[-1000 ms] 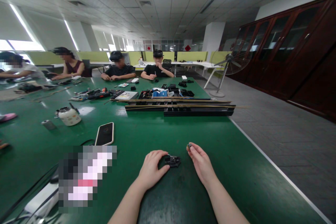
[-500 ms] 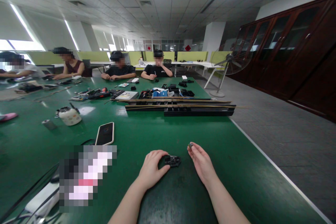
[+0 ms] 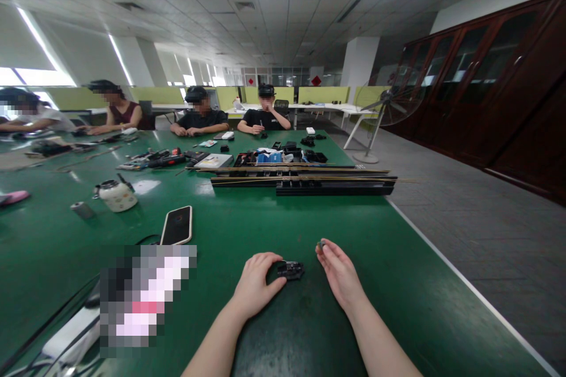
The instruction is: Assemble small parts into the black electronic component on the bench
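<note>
A small black mechanical part [image 3: 290, 270], with an uneven, detailed top, lies on the green tabletop in front of me. My left hand [image 3: 257, 281] curves round its left end, fingertips at the far side and thumb at the near side. To the right, raised a little over the table, my right hand [image 3: 337, 268] is closed in a pinch. Between its thumb and fingertips is a small greenish-grey piece [image 3: 321, 245], too small to name and partly covered by the fingers. The two hands are apart.
Long black rails [image 3: 336, 188] with thin brass-coloured rods lie across the table ahead. To the left are a phone [image 3: 177, 225], a white pot [image 3: 117, 195], a small metal cylinder [image 3: 82, 210] and cables by a white power strip [image 3: 73, 333]. Several people sit farther off.
</note>
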Motion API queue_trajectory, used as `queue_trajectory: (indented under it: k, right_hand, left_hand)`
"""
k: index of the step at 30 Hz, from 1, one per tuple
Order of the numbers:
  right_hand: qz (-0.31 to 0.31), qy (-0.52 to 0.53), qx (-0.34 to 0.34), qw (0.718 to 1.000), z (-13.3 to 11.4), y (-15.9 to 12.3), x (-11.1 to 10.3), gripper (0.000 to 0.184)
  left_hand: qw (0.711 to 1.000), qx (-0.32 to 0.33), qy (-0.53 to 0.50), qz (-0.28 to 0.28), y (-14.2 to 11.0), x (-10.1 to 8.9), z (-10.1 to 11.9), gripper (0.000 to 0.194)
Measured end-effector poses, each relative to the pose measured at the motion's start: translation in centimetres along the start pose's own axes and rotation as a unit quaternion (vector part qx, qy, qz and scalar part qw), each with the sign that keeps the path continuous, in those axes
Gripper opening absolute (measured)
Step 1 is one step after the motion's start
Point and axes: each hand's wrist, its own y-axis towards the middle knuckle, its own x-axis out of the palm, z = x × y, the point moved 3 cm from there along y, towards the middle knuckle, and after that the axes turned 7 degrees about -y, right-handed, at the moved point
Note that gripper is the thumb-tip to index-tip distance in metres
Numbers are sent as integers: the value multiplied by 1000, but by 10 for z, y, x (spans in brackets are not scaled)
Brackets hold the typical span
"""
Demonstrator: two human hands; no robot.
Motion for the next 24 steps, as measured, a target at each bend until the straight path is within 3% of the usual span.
queue_trajectory:
  k: [15, 24]
  right_hand:
    - [11, -25, -8, 1000, 2, -1, 1, 40]
    - [-51, -201, -68, 976, 5, -3, 8, 41]
  left_hand:
    - [1000, 1, 3, 1, 1, -1, 1, 34]
    - [1000, 0, 2, 2, 0, 0, -1, 35]
